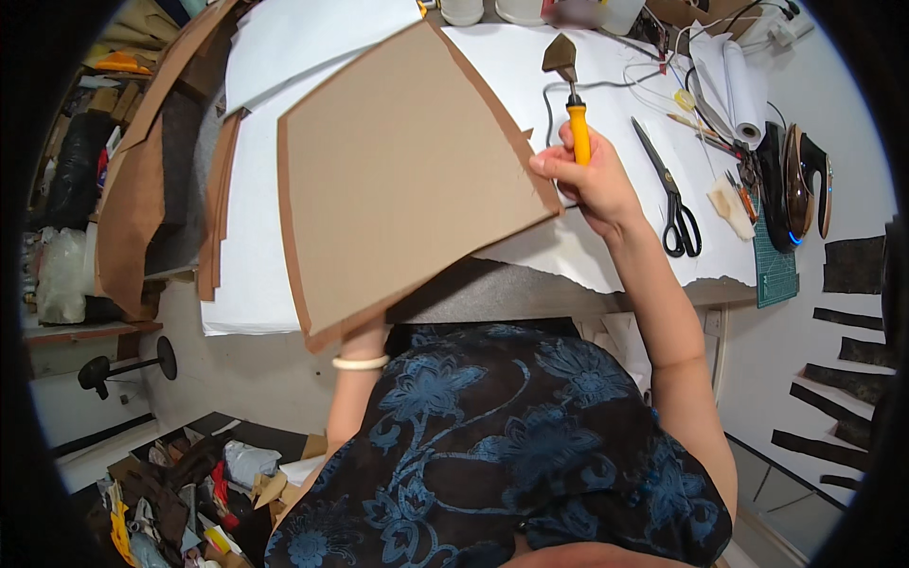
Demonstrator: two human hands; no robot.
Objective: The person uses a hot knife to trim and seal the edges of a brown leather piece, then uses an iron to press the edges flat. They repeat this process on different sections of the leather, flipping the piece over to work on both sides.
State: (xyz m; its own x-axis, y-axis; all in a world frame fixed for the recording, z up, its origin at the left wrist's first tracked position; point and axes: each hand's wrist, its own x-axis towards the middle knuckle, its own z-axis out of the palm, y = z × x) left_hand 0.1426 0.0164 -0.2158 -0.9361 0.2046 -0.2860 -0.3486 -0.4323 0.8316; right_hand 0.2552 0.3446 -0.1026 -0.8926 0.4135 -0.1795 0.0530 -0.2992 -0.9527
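My right hand (595,175) is closed around the yellow handle of a hand tool (579,133) with a flat, trowel-shaped metal head pointing up and away from me. The thumb of that hand also touches the right edge of a large beige panel (407,170) with a brown border, which looks like lined leather. This panel is tilted above the table. My left forearm reaches under its near-left corner, and my left hand is hidden beneath it; only the wrist with a pale bangle (360,363) shows. A grey cord (547,109) runs beside the tool.
Black-handled scissors (670,204) lie right of my right hand. Beyond them are a green cutting mat (776,270), a dark clothes iron (800,180) and a paper roll (740,99). White paper (251,246) covers the table. Brown sheets (142,208) hang at the left; scraps (189,502) fill the lower left.
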